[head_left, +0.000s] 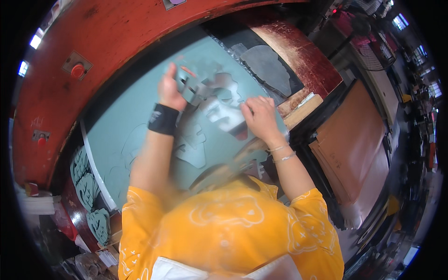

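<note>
My left hand [171,91], with a black wristband [163,118], is over the green work surface [114,119]. One digit points up and away from the palm, and I see nothing held in it. Just right of it lie blurred metal-looking shapes [193,88]. My right hand [262,116] has its fingers bent, beside a shiny pale irregular piece [221,114]; what is under the fingers is hidden. Nearer me on the surface rests a flat grey-green cut-out piece [192,151]. A blurred curved edge [224,168] crosses in front of my shirt.
An orange-red machine beam [107,32] with a red button [77,71] arches along the far left. Stacked green cut pieces [85,189] stand at left. Grey sheet material [267,65] lies at the back right, and brown sheets [350,144] are stacked at right.
</note>
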`<state>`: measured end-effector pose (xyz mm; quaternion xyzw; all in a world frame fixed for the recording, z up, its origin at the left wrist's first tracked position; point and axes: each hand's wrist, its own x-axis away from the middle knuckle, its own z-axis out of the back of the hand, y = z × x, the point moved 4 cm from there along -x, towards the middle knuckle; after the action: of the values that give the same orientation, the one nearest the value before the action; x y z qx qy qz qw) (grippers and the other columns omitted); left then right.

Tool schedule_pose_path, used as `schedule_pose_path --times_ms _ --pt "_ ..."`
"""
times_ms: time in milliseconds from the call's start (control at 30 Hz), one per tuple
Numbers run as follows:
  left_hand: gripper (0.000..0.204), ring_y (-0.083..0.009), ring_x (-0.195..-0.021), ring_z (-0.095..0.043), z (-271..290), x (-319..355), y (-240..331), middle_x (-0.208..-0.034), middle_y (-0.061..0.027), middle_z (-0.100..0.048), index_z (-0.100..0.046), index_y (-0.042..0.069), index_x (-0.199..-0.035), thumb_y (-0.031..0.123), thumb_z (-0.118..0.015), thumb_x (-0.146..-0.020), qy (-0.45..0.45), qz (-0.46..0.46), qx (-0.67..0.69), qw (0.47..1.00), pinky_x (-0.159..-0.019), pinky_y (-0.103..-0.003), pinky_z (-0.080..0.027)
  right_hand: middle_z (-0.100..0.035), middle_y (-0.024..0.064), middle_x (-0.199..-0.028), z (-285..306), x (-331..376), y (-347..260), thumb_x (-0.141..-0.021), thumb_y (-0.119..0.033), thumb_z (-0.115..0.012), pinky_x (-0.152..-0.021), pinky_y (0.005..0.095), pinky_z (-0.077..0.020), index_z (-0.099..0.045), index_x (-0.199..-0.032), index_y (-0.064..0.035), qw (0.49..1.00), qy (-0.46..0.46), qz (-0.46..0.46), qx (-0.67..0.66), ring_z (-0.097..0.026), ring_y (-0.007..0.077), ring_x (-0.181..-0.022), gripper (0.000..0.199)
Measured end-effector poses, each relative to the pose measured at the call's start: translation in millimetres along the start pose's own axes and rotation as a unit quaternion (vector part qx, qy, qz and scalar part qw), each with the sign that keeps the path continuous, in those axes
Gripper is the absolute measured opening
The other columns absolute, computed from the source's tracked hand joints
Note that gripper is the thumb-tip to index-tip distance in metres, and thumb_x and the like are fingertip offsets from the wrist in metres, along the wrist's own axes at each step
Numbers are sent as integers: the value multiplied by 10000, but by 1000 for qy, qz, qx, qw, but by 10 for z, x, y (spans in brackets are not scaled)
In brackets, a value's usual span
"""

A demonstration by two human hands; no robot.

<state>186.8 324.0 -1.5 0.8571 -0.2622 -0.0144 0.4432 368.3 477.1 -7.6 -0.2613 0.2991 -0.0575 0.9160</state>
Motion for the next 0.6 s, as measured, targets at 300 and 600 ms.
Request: schedule_pose_path --times_ms 300,600 --pt "313 -135 -830 -586 -48 8 1529 -910 -28 -629 -599 47 -1187 241 -454 -988 -122 -357 -320 869 -790 -293 -480 -496 49 -638 -50 140 69 -826 -177 -602 -728 360 -344 -517 -664 -83 997 52 51 4 -493 246 -671 206" --pt "638 -302 -962 -485 273 1664 -40 -996 -97 -494 -519 115 -1255 159 -724 -653 -331 -271 -748 508 -881 -420 -387 -537 39 -637 -81 145 86 -827 -184 -615 -754 359 -355 -535 -658 -88 998 34 37 30 -511 237 -680 211"
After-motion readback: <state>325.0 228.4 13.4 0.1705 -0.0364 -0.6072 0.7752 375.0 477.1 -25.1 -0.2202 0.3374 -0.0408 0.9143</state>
